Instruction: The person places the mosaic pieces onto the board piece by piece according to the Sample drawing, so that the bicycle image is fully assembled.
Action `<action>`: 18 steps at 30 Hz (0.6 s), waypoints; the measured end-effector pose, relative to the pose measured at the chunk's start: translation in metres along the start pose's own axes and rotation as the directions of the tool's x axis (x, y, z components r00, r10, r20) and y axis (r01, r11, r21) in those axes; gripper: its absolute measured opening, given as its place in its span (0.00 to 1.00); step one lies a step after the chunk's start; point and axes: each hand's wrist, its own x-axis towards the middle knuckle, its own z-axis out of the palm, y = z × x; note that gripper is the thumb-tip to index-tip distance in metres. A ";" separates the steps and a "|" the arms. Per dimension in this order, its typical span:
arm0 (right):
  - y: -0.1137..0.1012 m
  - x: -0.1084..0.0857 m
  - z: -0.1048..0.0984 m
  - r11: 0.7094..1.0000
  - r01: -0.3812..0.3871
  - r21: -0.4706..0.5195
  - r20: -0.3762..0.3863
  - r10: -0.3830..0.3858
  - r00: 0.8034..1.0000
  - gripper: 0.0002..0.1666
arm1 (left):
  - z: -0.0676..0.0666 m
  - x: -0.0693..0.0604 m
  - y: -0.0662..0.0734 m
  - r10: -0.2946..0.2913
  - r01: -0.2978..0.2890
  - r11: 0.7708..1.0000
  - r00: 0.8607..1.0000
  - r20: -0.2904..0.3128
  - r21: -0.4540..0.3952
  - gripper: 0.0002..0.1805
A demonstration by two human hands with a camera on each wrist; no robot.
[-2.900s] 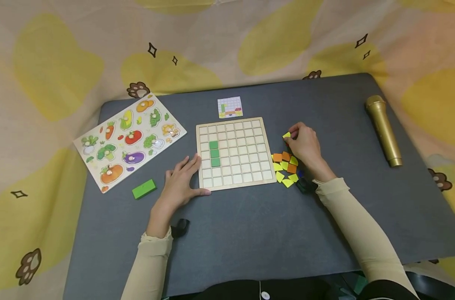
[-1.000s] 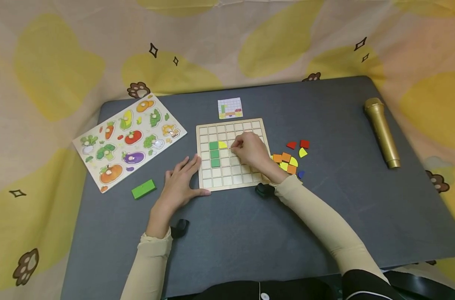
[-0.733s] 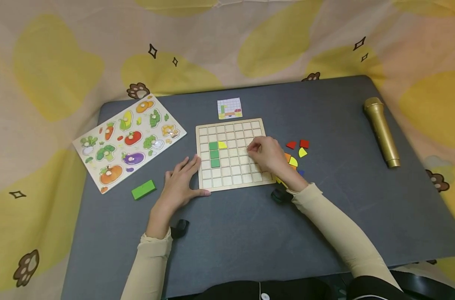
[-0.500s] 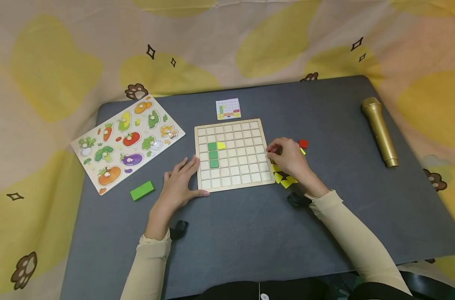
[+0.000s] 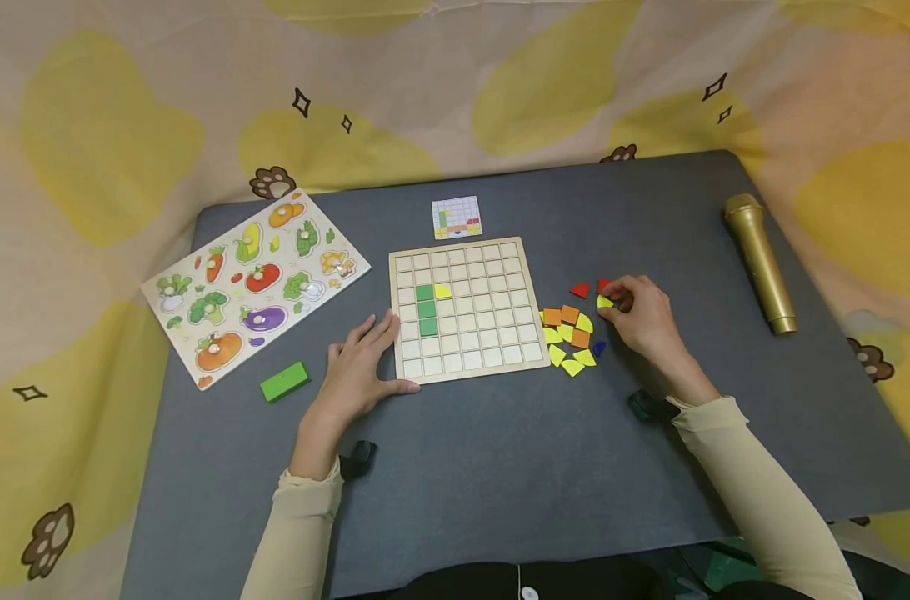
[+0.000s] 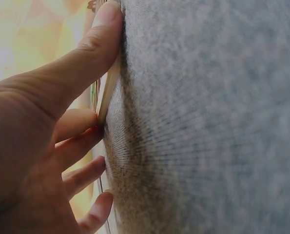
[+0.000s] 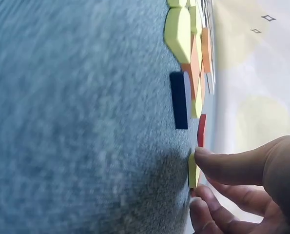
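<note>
In the head view, my left hand (image 5: 359, 367) rests against the left edge and near-left corner of the wooden grid board (image 5: 470, 376), fingers spread and thumb on the front edge. Green tiles (image 5: 427, 309) stand in a column on the board, with a yellow tile (image 5: 443, 291) beside the top one. Right of the board and the loose pieces, my right hand (image 5: 645, 321) pinches a yellow rounded tile (image 5: 605, 302) at the table surface. The right wrist view shows that tile (image 7: 192, 170) between thumb and fingertips. A red tile (image 5: 602, 285) behind it is partly covered by the fingers.
Loose yellow and orange tiles (image 5: 580, 338) lie against the board's right side, near a blue piece (image 5: 599, 349) and a red tile (image 5: 579, 290). A pattern card (image 5: 457, 217) lies behind the board. Around are a vegetable puzzle (image 5: 256, 287), green block (image 5: 285, 382) and gold microphone (image 5: 760, 264).
A yellow tile has been set on the board beside the top green one. My right hand has since moved right, off the board, to another yellow tile. The left hand keeps its place.
</note>
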 end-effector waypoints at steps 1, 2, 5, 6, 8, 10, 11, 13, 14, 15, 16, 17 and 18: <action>0.001 0.000 -0.001 1.000 -0.002 0.002 0.001 0.002 1.000 0.16 | 0.000 0.000 0.000 0.001 -0.001 1.000 1.000 0.000 0.001 0.64; 0.002 0.000 -0.002 1.000 -0.007 0.004 0.005 0.007 1.000 0.16 | 0.000 0.000 0.000 0.001 -0.001 1.000 1.000 0.000 0.001 0.64; 0.002 -0.001 -0.003 1.000 -0.026 0.008 0.019 0.026 0.999 0.18 | 0.000 0.000 0.000 0.004 -0.004 1.000 1.000 0.002 0.002 0.64; 0.002 -0.001 -0.003 1.000 -0.028 0.008 0.024 0.028 0.999 0.18 | 0.000 0.000 0.000 0.004 -0.004 1.000 1.000 0.003 0.002 0.64; 0.000 0.000 -0.002 1.000 -0.024 0.013 0.030 0.024 0.999 0.17 | 0.000 0.000 0.000 0.003 -0.003 1.000 1.000 0.002 0.003 0.64; -0.002 0.000 -0.001 1.000 -0.012 0.023 0.031 0.012 0.999 0.16 | -0.001 0.000 0.000 0.001 -0.001 1.000 1.000 0.002 0.005 0.64; -0.004 0.001 0.000 1.000 -0.003 0.031 0.029 0.003 1.000 0.15 | -0.001 0.000 0.000 -0.001 0.000 1.000 1.000 0.002 0.005 0.64; -0.008 0.002 0.003 0.999 0.022 0.047 0.022 -0.023 0.999 0.15 | -0.001 0.000 0.000 -0.002 0.002 1.000 1.000 0.003 0.006 0.64; -0.010 0.002 0.005 0.998 0.037 0.054 0.018 -0.038 0.999 0.15 | -0.001 0.000 0.000 -0.002 0.002 1.000 1.000 0.003 0.006 0.64; -0.012 0.003 0.008 0.997 0.054 0.059 0.013 -0.055 0.998 0.15 | -0.001 0.000 0.000 -0.003 0.003 1.000 1.000 0.005 0.007 0.64; -0.015 0.004 0.010 0.995 0.073 0.064 0.008 -0.074 0.997 0.15 | 0.000 0.000 0.000 -0.002 0.002 1.000 1.000 0.004 0.007 0.64; -0.019 0.005 0.013 0.993 0.091 0.069 0.005 -0.091 0.996 0.14 | 0.000 0.000 0.000 -0.002 0.002 1.000 1.000 0.004 0.008 0.64; -0.023 0.006 0.016 0.991 0.110 0.077 0.003 -0.110 0.994 0.14 | 0.000 0.000 0.000 -0.002 0.002 1.000 1.000 0.003 0.008 0.64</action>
